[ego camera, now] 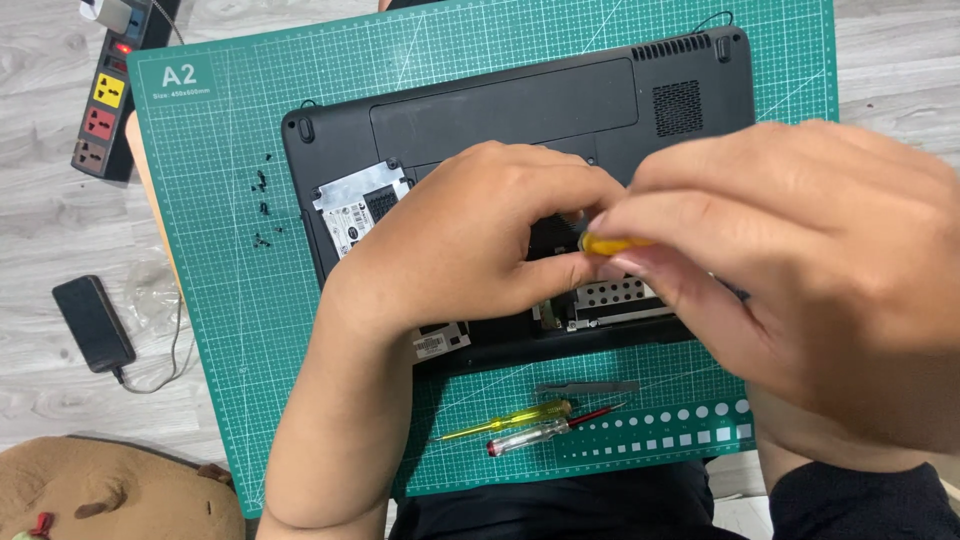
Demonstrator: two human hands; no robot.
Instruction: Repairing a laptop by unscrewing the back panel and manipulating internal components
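Yellow screwdriver handle (pixel 612 243) sits pinched in the right hand (pixel 800 270) grip while the left hand (pixel 480 235) steadies it over the upturned black laptop (pixel 520 110) on the green cutting mat (pixel 220 250), seemingly mid-unscrewing, demanding steady turning.

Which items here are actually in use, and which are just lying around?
In use:
- left hand and right hand, together on a yellow-handled screwdriver
- upturned black laptop
- loose black screws
- green cutting mat under it all

Lying about:
- two spare screwdrivers
- black phone, cabled
- power strip
- brown plush toy
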